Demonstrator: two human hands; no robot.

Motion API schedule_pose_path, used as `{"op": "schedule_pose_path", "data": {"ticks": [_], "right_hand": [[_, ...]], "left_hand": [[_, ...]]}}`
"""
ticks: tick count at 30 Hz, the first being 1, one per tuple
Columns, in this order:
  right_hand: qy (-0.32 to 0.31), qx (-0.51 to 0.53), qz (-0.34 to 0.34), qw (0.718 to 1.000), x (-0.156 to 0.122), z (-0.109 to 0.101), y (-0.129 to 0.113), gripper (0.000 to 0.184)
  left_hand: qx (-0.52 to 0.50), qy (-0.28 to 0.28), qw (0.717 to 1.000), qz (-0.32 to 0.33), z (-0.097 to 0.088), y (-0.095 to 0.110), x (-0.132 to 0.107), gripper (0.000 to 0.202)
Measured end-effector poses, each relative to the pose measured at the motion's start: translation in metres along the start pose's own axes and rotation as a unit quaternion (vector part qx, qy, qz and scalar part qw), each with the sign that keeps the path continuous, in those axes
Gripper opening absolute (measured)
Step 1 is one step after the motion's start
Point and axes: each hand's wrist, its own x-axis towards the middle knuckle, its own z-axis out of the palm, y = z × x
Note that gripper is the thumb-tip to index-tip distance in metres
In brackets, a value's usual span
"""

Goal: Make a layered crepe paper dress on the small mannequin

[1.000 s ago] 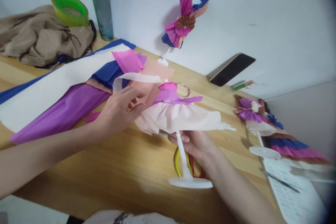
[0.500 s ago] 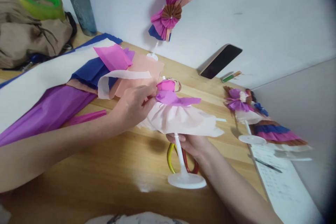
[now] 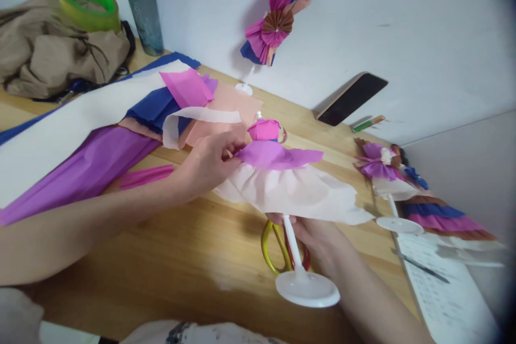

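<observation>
I have one paper-skirted stand [image 3: 292, 193] near the bench [image 3: 173, 263]'s front edge. The left hand [image 3: 212, 161] pinches its purple layer [image 3: 278, 155], fingertips closed; the right hand [image 3: 308, 231] is under the skirt, how tightly closed I can't tell. One bottle [image 3: 143, 11] stands at the back edge; one sheet [image 3: 447, 301]'s writing is unreadable.

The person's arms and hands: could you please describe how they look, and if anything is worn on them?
The left forearm and right forearm show no sleeve, watch or bracelet. The left hand has no glove, and no ring is visible. The right hand also looks gloveless, but the skirt partly hides it, so I cannot exclude a ring.
</observation>
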Motion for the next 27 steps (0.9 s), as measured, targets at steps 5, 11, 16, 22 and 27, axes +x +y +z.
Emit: {"op": "schedule_pose_path", "data": {"ticks": [5, 11, 16, 22, 27], "right_hand": [[0.025, -0.003, -0.036, 0.999, -0.001, -0.004, 0.007, 0.025], [-0.02, -0.008, -0.01, 1.0, -0.001, 0.001, 0.008, 0.028], [-0.005, 0.016, 0.016, 1.0, -0.003, -0.004, 0.01, 0.024], [-0.021, 0.043, -0.027, 0.998, 0.004, -0.01, 0.019, 0.023], [-0.04, 0.045, -0.017, 0.998, 0.007, -0.011, 0.025, 0.023]], "left_hand": [[0.073, -0.001, 0.997, 0.041, 0.0, -0.002, -0.005, 0.01], [0.113, 0.017, 0.993, 0.034, -0.004, 0.0, -0.005, 0.014], [0.078, 0.018, 0.997, 0.013, -0.003, -0.001, -0.004, 0.008], [0.052, 0.013, 0.998, 0.016, 0.001, -0.002, -0.01, 0.01], [0.117, -0.007, 0.992, 0.053, -0.002, -0.007, -0.011, 0.012]]}}
